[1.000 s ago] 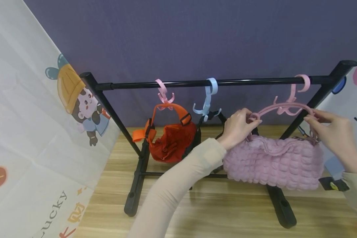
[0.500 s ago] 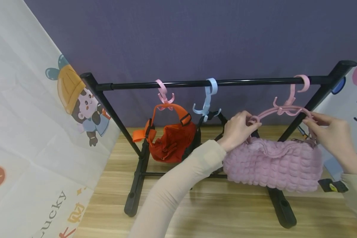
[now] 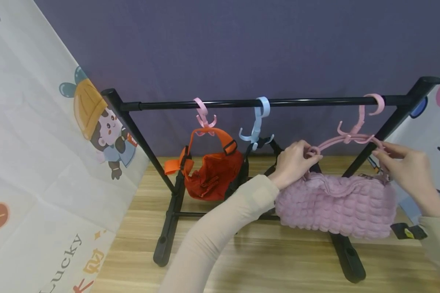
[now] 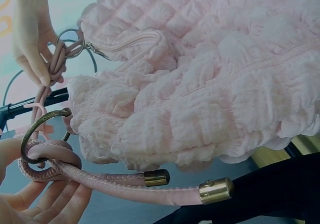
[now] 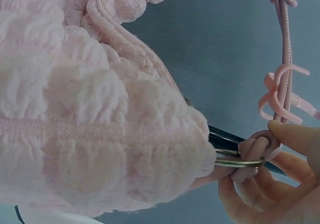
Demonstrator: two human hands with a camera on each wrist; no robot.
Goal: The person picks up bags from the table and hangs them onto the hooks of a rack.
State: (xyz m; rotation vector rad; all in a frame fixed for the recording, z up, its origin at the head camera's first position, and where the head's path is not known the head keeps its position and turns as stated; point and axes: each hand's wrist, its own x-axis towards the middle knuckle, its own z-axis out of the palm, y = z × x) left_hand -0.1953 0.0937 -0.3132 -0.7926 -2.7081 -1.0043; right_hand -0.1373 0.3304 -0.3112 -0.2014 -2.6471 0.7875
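A pink puffy quilted handbag (image 3: 337,205) hangs below both hands. My left hand (image 3: 295,160) pinches the knotted left end of its pink cord handle (image 3: 335,140). At the other end, my right hand (image 3: 407,167) grips the handle near its knot. Between the hands, the handle lies across the prongs of a pink hook (image 3: 357,126) that hangs from the rack's bar. Brass rings (image 4: 37,134) join handle and bag in the left wrist view. The right wrist view has the handle running through the pink hook's prongs (image 5: 280,96).
The black rack (image 3: 220,104) stands on a wooden surface (image 3: 271,260). An orange bag (image 3: 216,177) hangs from another pink hook (image 3: 202,112). A blue hook (image 3: 258,122) carries a black bag (image 3: 242,175), partly hidden by the left arm. Printed sheets (image 3: 33,134) flank the rack.
Both hands have lowered the handbag's handle slightly, from above the pink hook's prongs down onto them. The hook leans a little more to the left. The orange and black bags stay in place.
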